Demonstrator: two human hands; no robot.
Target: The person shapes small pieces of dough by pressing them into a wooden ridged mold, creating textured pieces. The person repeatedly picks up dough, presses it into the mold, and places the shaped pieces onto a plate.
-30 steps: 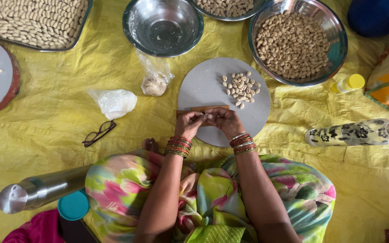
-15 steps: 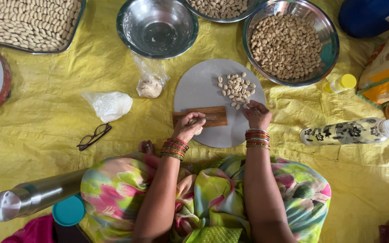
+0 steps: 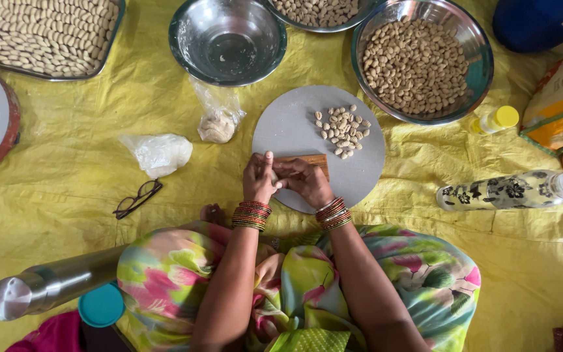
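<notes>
A person seated on a yellow sheet point(image 3: 66, 189) worked over a round grey board point(image 3: 294, 124), the hub of the scene. At the board's near edge the left hand point(image 3: 259, 179) and the right hand point(image 3: 306, 182) met, fingertips pinched together around a small pale piece of dough point(image 3: 274, 176) (most of it hidden, so its shape could not be told). Both hands were curled nearly closed on it. Directly under the hands, on the board, lay a small ridged wooden paddle point(image 3: 314, 161), partly covered by the right hand. A loose pile of small shaped pieces point(image 3: 343, 127) sat on the board's far right part, just beyond the paddle.

Beyond the board stood an empty steel bowl point(image 3: 228, 39), and to the board's far right a larger steel bowl of brown shaped pieces point(image 3: 418, 62). Just left of the board lay a clear bag holding a dough lump point(image 3: 217, 124), and further left a crumpled white plastic bag point(image 3: 159, 153). A pair of dark glasses point(image 3: 137, 199) lay left of the board, nearer the person. A floral-patterned bottle point(image 3: 509, 190) lay on its side well to the board's right, with a small yellow-capped bottle point(image 3: 496, 119) beyond it. A tray of pale shaped pieces point(image 3: 40, 32) sat far off to the board's upper left.
</notes>
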